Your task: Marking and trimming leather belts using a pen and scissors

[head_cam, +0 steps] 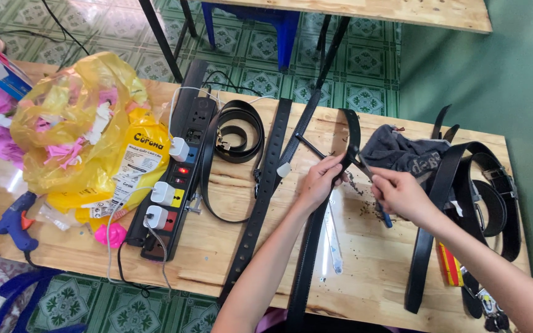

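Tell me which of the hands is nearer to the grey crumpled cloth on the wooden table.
Right. The right hand holds a tool just below the grey crumpled cloth, almost touching it. The left hand grips a black leather belt farther to the cloth's left.

I count two hands at work, my left hand (319, 180) and my right hand (402, 192), both on one black belt (351, 139) raised off the wooden table (371, 259). One thin dark tool (377, 196) sits in my right fist. Two more belts lie flat across the boards, one coiled belt (237, 131) rests by the power strip (177, 179), and a heap of several belts (476, 203) at the far right is too tangled to number. Three white plugs (163, 193) are seated in that one strip. One yellow bag (87, 135), one blue glue gun (15, 221), one grey cloth (396, 151).
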